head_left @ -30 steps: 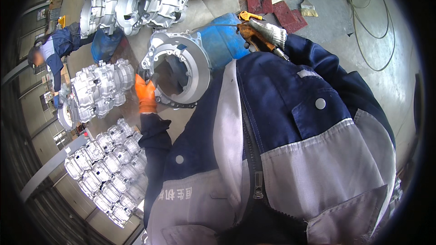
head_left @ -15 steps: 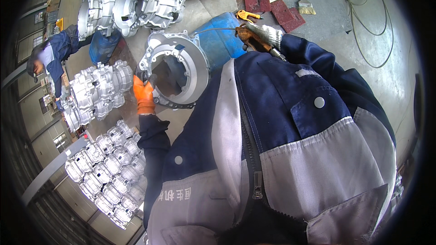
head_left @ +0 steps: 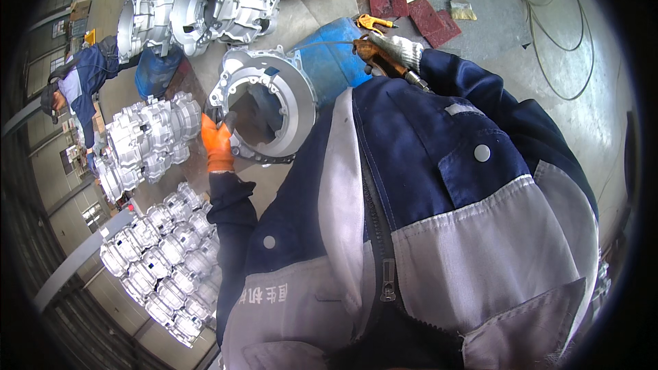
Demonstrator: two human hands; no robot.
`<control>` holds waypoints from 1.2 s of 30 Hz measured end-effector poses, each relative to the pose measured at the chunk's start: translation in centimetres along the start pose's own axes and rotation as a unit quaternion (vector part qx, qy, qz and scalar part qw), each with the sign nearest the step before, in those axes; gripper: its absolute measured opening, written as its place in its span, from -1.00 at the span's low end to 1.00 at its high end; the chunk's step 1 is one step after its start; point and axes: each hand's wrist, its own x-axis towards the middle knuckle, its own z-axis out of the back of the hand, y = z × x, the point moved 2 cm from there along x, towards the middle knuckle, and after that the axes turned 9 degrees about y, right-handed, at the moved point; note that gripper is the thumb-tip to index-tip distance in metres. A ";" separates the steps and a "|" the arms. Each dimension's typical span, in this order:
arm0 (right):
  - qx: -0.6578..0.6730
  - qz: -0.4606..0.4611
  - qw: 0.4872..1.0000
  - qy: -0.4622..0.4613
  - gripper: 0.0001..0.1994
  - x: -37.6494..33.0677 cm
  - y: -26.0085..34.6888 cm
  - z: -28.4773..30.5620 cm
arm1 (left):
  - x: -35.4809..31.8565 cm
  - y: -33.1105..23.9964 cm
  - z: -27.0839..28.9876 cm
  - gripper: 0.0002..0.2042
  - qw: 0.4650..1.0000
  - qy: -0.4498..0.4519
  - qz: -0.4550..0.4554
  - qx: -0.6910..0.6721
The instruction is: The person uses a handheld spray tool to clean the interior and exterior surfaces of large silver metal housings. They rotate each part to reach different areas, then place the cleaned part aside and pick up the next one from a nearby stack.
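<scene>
The left hand (head_left: pixel 218 142), in an orange glove, grips the near rim of a round aluminium housing (head_left: pixel 264 113) that stands just beyond it. Farther off, to that casting's right, the white-gloved right hand (head_left: pixel 397 50) closes around an orange-handled tool (head_left: pixel 373 51), beside a blue drum (head_left: pixel 329 62).

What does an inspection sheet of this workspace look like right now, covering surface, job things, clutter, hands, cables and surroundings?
Surface: grey concrete floor, dusty.
Job's things: large round aluminium housing with open centre, leaning against a blue drum.
Clutter: red pads, brush, orange tool on the floor.
Hands: left hand, orange glove, on the housing's rim; right hand, white glove, grips a handheld tool.
Cables: thin cables looped on the floor.
Surroundings: rows of cast housings; another person bending nearby.
</scene>
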 end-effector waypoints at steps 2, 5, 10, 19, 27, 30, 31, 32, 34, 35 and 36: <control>0.033 0.019 0.999 0.003 -0.50 -0.2 0.0 0.2 | 0.2 0.0 0.1 -0.42 1.000 -0.001 -0.008 0.011; 0.033 -0.010 0.999 0.012 -0.49 -1.3 0.4 0.4 | 0.1 0.2 0.3 -0.43 0.999 -0.008 -0.018 0.026; 0.020 0.029 0.998 -0.052 -0.59 -1.2 0.5 -0.5 | 0.2 0.8 0.4 -0.42 1.000 -0.002 -0.012 -0.014; 0.044 0.007 0.999 0.009 -0.58 -1.9 1.6 -2.0 | 0.2 0.6 0.3 -0.43 1.000 -0.007 -0.025 0.011; -0.077 -0.050 0.992 -0.082 -0.50 -1.1 1.6 -1.9 | -0.1 -0.5 -0.2 -0.45 1.000 -0.011 -0.002 -0.003; 0.067 0.028 0.997 0.014 -0.50 -0.2 2.2 -1.6 | -0.4 -0.3 -0.4 -0.46 0.999 -0.027 -0.007 -0.015; 0.087 0.019 0.995 -0.048 -0.51 -0.3 2.1 -1.3 | -0.6 -0.2 -0.4 -0.47 0.999 -0.026 -0.024 -0.019; 0.095 0.051 0.993 -0.050 -0.55 0.1 2.3 -1.3 | -0.6 0.1 -0.3 -0.48 0.999 -0.050 0.004 -0.020; 0.097 0.034 0.993 0.058 -0.56 0.2 2.2 -1.8 | -0.1 0.6 -0.2 -0.50 0.997 -0.066 0.022 -0.026; 0.100 0.040 0.986 0.124 -0.56 0.2 2.1 -2.0 | 0.3 0.8 0.0 -0.51 0.997 -0.068 0.023 -0.027; 0.107 0.016 0.986 0.127 -0.55 0.4 1.7 -2.1 | 0.6 0.9 0.2 -0.53 0.997 -0.065 0.024 -0.032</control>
